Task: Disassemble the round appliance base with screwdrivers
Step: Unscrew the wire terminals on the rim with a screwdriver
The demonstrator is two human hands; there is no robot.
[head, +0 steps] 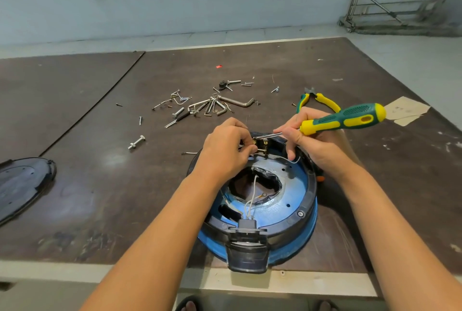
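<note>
While one terminal part (262, 147) inside the round base (292, 198) is pinched by the left hand (225, 150), one screwdriver (342, 119) is gripped by the right hand (317, 143).

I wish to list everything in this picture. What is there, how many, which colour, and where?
table: one, dark brown, under everything
round appliance base: one, blue with black ring, near edge, centre
terminal part: one, black and brass, far rim of the base
screwdriver: one, green and yellow handle, over the base's far right
pliers: one, green and yellow handles, table, behind the screwdriver
hex keys: a bunch, silver, table centre
screws and bolts: many, silver, scattered around the hex keys
cover: one, dark, table's left edge
paper scraps: one or two, beige, table's right side
metal frame: one, grey, floor, far right
left hand: one, pinches the terminal part
right hand: one, grips the screwdriver
</note>
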